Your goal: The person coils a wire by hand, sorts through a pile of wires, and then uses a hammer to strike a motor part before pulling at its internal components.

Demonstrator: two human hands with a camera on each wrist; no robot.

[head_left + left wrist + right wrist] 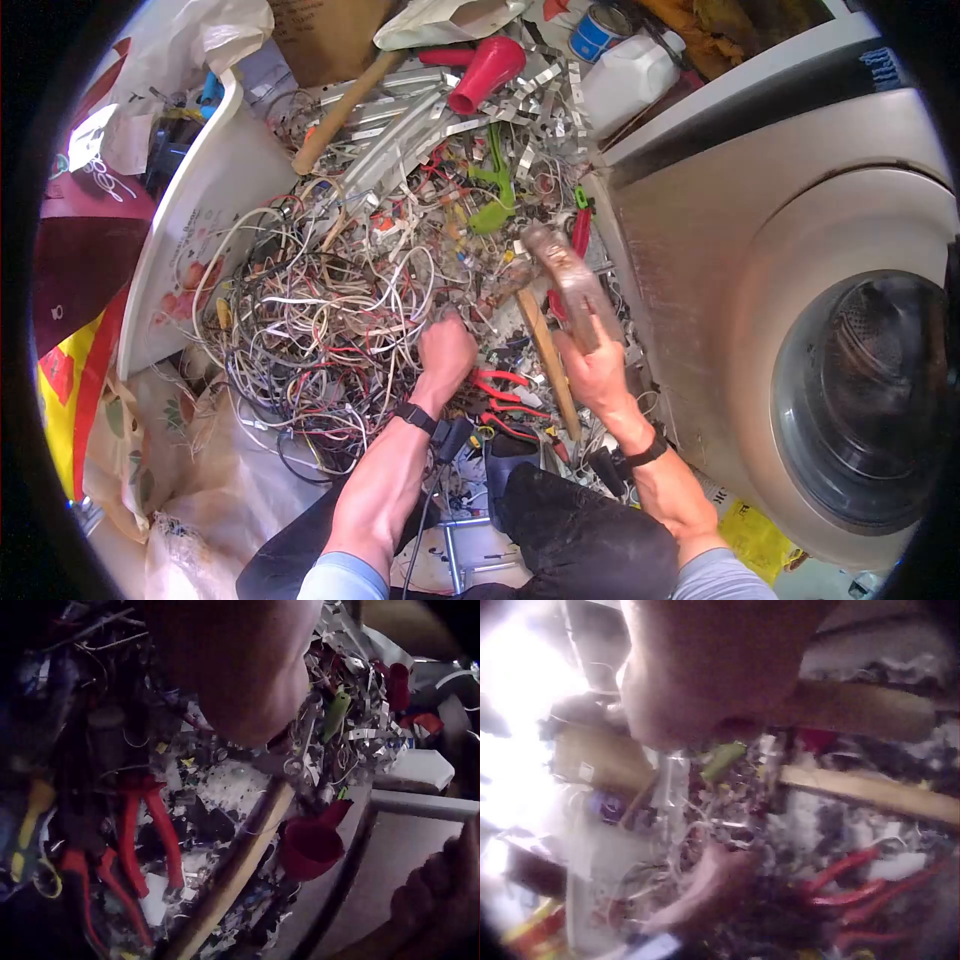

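Observation:
My right hand grips a hammer, its metal head blurred and raised over the scrap pile. Part of the hammer's wooden handle sticks out past the hand in the right wrist view. The left hand reaches down into the pile beside the tangled cables. Its fingertips are hidden, and I cannot tell what they hold. A long wooden handle lies between the hands. Red-handled pliers lie close to the left wrist, with a second pair alongside.
A red cup with a handle lies right of the wooden handle. Green plastic, metal strips and a pink-red hair dryer lie farther back. A front-loading washing machine bounds the right, a white plastic panel the left.

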